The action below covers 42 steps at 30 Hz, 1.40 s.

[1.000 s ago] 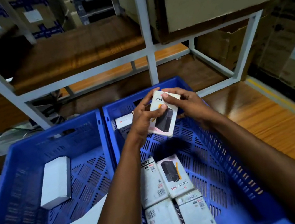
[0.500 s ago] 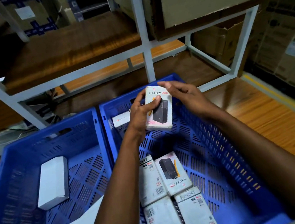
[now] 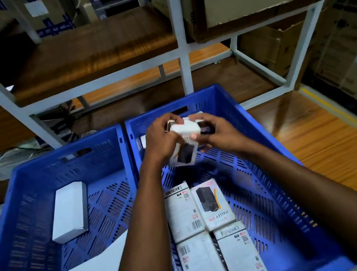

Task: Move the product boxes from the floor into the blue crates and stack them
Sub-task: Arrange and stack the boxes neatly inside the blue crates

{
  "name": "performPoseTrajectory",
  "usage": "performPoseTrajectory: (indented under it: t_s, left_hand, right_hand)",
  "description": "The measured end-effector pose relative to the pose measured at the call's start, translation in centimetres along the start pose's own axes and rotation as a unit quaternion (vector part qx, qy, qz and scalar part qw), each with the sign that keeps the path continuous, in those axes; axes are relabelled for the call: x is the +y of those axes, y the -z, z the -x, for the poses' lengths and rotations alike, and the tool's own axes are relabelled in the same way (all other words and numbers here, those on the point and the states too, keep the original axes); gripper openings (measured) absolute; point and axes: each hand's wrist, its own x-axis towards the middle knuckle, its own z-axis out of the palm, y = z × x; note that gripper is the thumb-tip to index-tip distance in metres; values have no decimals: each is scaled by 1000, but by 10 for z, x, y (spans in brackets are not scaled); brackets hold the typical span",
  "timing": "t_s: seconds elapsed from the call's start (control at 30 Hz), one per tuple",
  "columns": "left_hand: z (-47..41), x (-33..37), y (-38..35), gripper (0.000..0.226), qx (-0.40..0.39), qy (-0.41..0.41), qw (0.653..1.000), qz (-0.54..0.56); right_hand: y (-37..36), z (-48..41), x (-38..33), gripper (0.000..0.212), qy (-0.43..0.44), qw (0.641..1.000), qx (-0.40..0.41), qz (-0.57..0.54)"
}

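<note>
To do this step well, turn the product box (image 3: 185, 154) flat and set it square against the four boxes (image 3: 212, 203) lying in the near part of the right crate (image 3: 203, 94), edges aligned so later layers stack evenly. The left hand (image 3: 161, 138) and right hand (image 3: 217, 131) grip it together, fingers curled round its ends, above the crate's far half. Blur hides which face is probably up.
</note>
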Motion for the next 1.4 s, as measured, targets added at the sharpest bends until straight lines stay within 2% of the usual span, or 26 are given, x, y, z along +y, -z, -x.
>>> performPoseTrajectory:
  t_s: [0.07, 0.2, 0.33, 0.47, 0.57, 0.63, 0.77, 0.87, 0.93, 1.0, 1.07, 1.13, 1.2, 1.27, 1.3, 1.37, 1.4]
  left_hand:
    - [1, -9, 11, 36, 12, -7, 992, -125]
    - [1, -13, 33, 33, -46, 7, 965, -258]
    - [8, -18, 42, 37, -55, -4, 927, -372]
    - [19, -25, 28, 42, -69, -28, 857, -510]
    - [16, -26, 18, 33, -71, -31, 774, -628]
    - [13, -26, 9, 27, -67, -26, 741, -668]
    - [6, -25, -18, 18, -85, -16, 720, -688]
    - [2, -22, -32, 14, -90, 25, 712, -696]
    - [6, -26, -37, 17, -84, 60, 695, -712]
    - [11, -33, -41, 30, -75, 83, 651, -750]
    - [14, -36, -40, 41, -59, 50, 601, -796]
    - [15, -32, -38, 45, -46, 18, 577, -816]
    - [20, -23, -40, 55, -25, -29, 591, -805]
    - [27, -16, -48, 68, 4, -86, 660, -746]
    - [30, -13, -52, 65, 13, -120, 692, -712]
    - [37, -9, -59, 37, -6, -190, 731, -655]
    - [40, -7, -61, 23, -21, -214, 739, -638]
  right_hand:
    - [-22, 1, 9, 50, -15, 999, -29, -7]
    - [-46, 3, 16, 56, -27, 998, -40, 36]
    - [-50, -1, 16, 52, -58, 996, -67, -7]
    - [-44, -4, 10, 45, -69, 997, 2, 22]
    - [-32, -4, 9, 33, -99, 994, 32, 34]
    - [-26, -5, 10, 28, -117, 992, 32, 41]
    - [-24, -1, 8, 23, -125, 989, 16, 75]
    - [-18, 4, 12, 18, -109, 983, -7, 151]
    - [-11, 5, 15, 15, -87, 963, -32, 254]
    - [-4, 5, 19, 21, -70, 918, -68, 385]
    - [-2, 8, 20, 29, -79, 874, -109, 467]
    - [-4, 11, 22, 38, -89, 839, -153, 515]
    - [-10, 15, 23, 54, -101, 805, -200, 550]
    - [-20, 22, 24, 70, -127, 766, -258, 576]
    - [-25, 25, 24, 73, -141, 743, -294, 585]
    - [-33, 29, 24, 75, -168, 717, -345, 582]
    - [-33, 29, 23, 77, -184, 724, -352, 563]
